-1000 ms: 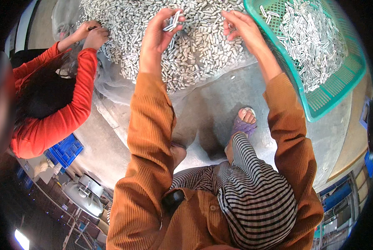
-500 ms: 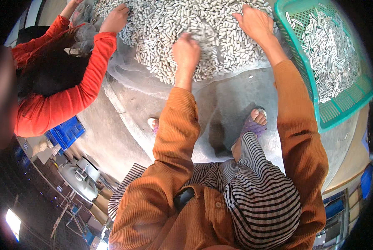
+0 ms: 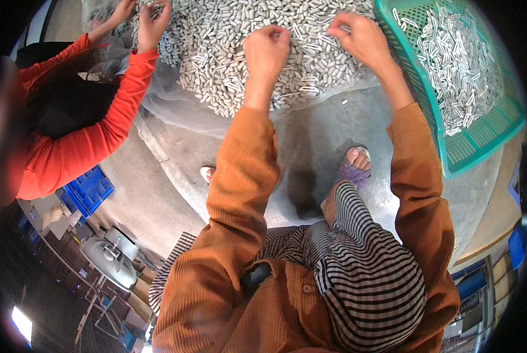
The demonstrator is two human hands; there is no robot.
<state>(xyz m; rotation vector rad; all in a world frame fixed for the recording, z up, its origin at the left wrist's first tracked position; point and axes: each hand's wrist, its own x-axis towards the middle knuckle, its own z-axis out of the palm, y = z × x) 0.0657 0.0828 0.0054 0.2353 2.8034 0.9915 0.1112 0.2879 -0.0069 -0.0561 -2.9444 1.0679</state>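
Note:
A wide heap of small whitish oblong pieces (image 3: 216,65) lies on a sheer mesh sheet (image 3: 184,109). Over the heap's middle, my left hand (image 3: 266,50) has its fingers curled into a pinch; whatever is between them is too small to make out. My right hand (image 3: 363,40) hovers above the heap's right side, thumb and forefinger drawn together, with any piece between them unclear. Beside it stands a green plastic basket (image 3: 475,154) holding many slim white loop-shaped pieces (image 3: 457,76). Similar loops are scattered on the heap around my left hand.
At the left, a person in red sleeves (image 3: 113,117) has both hands at the heap's far left edge. A blue crate (image 3: 90,191) sits on the concrete floor behind that person. One loose white piece (image 3: 344,102) lies near the sheet's edge, ahead of my sandalled foot (image 3: 355,167).
My left hand has moved slightly up and is no longer blurred. My right hand has lowered a little, its fingers turned further inward. The co-worker's hands have lifted and come closer together.

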